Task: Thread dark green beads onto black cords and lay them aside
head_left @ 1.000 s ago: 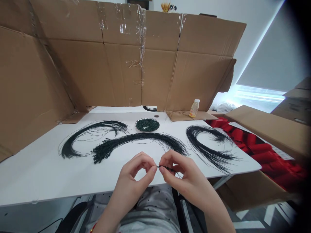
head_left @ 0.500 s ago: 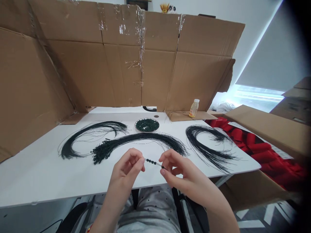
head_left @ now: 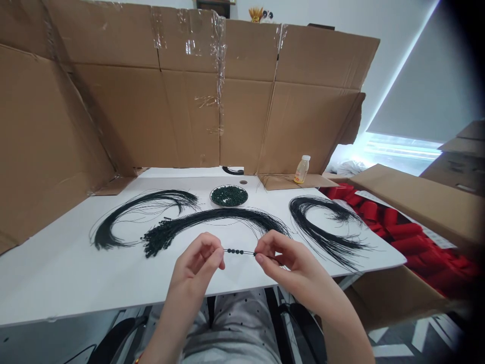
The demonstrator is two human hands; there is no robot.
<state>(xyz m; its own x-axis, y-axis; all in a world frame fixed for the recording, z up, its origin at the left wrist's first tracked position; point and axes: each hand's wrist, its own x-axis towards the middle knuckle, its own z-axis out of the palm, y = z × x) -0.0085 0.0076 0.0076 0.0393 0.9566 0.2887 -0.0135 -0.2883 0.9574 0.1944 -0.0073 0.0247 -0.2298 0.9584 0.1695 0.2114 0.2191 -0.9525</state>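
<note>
A thin dark cord strung with several small dark green beads [head_left: 235,252] stretches between my two hands above the table's near edge. My left hand [head_left: 202,257] pinches the cord's left end between thumb and fingertips. On the other side, my right hand [head_left: 278,255] is closed on the right end, where a dark bit shows at its fingertips. Just beyond lies a long bundle of black cords [head_left: 223,215], its left end thick with dark beads [head_left: 157,238]. Farther back stands a round dish [head_left: 211,202] of loose dark green beads [head_left: 229,195].
Black cord bundles curve at the left [head_left: 109,227] and right [head_left: 303,215] of the white table [head_left: 76,283]. A cardboard wall [head_left: 182,111] rises behind, with a small bottle [head_left: 302,169] before it. At right is an open carton [head_left: 420,202] of red rolls [head_left: 405,231].
My right hand has closed its fingers on the cord's right end and raised it slightly. The beaded cord, slanting before, is now nearly level. My left hand has hardly moved.
</note>
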